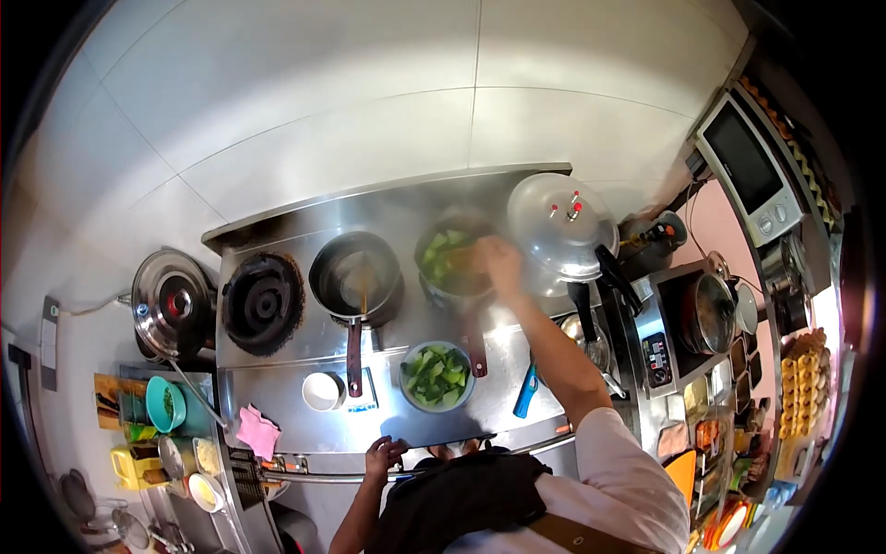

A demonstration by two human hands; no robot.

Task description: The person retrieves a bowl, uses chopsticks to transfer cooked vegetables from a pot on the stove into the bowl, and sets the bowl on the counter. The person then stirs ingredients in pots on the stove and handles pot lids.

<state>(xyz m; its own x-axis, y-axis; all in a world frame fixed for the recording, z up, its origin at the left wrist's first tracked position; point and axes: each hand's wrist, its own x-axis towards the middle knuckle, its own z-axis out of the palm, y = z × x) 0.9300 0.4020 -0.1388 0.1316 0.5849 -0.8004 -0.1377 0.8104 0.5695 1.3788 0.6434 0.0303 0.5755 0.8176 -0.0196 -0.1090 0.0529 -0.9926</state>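
Near mid-frame, the right hand (500, 264) curls over the pan (445, 294) of greens (441, 251), its grip too blurred for me to tell; the left hand (384, 456), loosely open, empty, is at the desk's (268, 392) edge, lower centre.

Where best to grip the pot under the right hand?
Likely the long handle, near its end, coming in from the front right: it juts from the pot toward the front, and the bowl of greens sits close on its left.
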